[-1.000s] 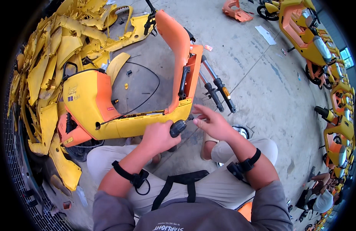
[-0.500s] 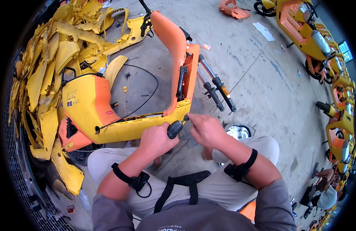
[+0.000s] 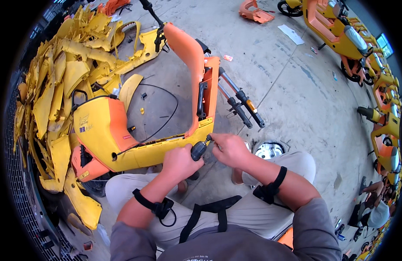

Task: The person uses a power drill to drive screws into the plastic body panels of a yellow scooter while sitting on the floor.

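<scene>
At centre, the person's left hand (image 3: 181, 162) grips one drill (image 3: 198, 151); their right hand (image 3: 232, 151) pinches its tip (image 3: 208, 138). Two fork legs (image 3: 240, 95) show above.

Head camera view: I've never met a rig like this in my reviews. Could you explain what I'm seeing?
There is no robot here, just a seated person's bare hands. One wide fisheye camera on the head looks down, so straight edges bend near the rim. Each forearm wears a black strap with a small box.

The left hand holds a black, rounded power tool; the right hand has its fingertips at the tool's tip, though whether they grip it is unclear.

Just beyond stands a yellow-and-orange plastic scooter body. On the grey concrete floor lie a heap of yellow plastic panels and a white sheet.
</scene>
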Available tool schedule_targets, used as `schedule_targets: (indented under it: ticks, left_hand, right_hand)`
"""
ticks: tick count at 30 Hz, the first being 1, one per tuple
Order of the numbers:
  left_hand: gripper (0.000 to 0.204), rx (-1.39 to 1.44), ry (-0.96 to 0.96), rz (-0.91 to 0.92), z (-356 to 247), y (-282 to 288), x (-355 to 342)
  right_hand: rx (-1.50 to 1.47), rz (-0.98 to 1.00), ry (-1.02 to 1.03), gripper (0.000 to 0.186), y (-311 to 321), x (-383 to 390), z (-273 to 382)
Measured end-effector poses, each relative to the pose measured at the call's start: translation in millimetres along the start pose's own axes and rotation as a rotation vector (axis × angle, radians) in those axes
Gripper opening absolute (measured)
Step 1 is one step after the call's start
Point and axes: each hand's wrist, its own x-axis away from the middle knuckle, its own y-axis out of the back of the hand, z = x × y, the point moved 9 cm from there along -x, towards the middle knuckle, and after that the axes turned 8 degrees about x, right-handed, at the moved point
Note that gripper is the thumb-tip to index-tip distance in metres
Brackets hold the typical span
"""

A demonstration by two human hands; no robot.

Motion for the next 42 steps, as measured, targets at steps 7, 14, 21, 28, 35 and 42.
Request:
schedule_targets:
  ticks: [7, 14, 21, 28, 35, 42]
  left_hand:
    - [0.037, 0.112, 0.118, -0.003, 3, -5, 0]
    - [0.040, 0.381, 0.279, -0.020, 46, -29, -17]
    - [0.036, 1.058, 0.593, 0.060, 63, -65, -32]
    - [0.032, 1.332, 0.651, 0.191, 59, -112, -59]
    - [0.028, 1.376, 0.652, 0.283, 23, -122, -59]
    - [0.026, 1.316, 0.539, 0.136, 25, -120, -63]
  right_hand:
    - [-0.071, -0.015, -0.067, 0.028, -3, -1, -6]
    - [-0.081, 0.427, -0.294, 0.065, -28, 4, -43]
    - [-0.004, 0.581, -0.034, 0.087, -77, 35, -20]
    - [0.119, 0.392, -0.123, 0.054, -55, 28, -18]
    - [0.199, 0.411, -0.261, 0.043, -49, 33, -43]
    - [0.249, 0.432, -0.227, 0.042, -45, 27, -47]
